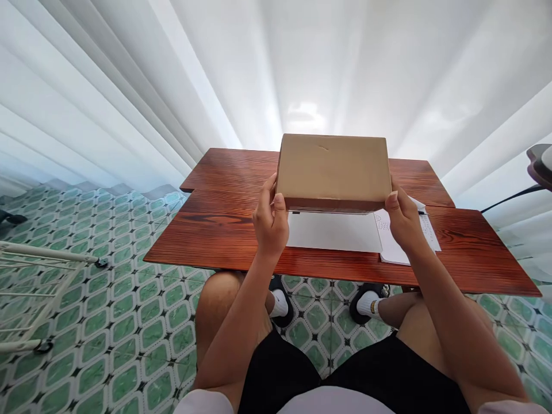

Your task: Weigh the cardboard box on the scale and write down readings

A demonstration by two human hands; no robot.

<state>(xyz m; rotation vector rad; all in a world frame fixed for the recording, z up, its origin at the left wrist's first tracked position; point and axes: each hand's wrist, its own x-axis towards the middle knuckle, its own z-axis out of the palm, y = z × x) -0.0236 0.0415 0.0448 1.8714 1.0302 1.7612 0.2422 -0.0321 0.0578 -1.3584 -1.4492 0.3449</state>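
From the far left I note a white wire rack (30, 276) standing on the green patterned floor (129, 322), well apart from the work.

My left hand (271, 221) grips the left near corner of the cardboard box (333, 171), thumb up against the side, fingers wrapped behind. The box is held flat and lifted clear of the wooden table (224, 224), directly above a white sheet (334, 231) lying near the table's front edge. My right hand (401, 218) holds the right near corner in the same manner, thumb on the near face.

Judgement on handling: with grips only at the two near corners, the far edge is unsupported, so I would keep both hands level and the pressure even, and mind that the underside does not drag the sheet below.

Contents: the box shows only its plain top and a dark near edge; I cannot tell whether it is open, closed, or what it holds.

To the right, printed papers (425, 230) lie partly under my right hand, overlapping the white sheet's edge, with a pen (422, 213) just visible beside them. At the far right edge a dark chair (539, 164) is partly in view.
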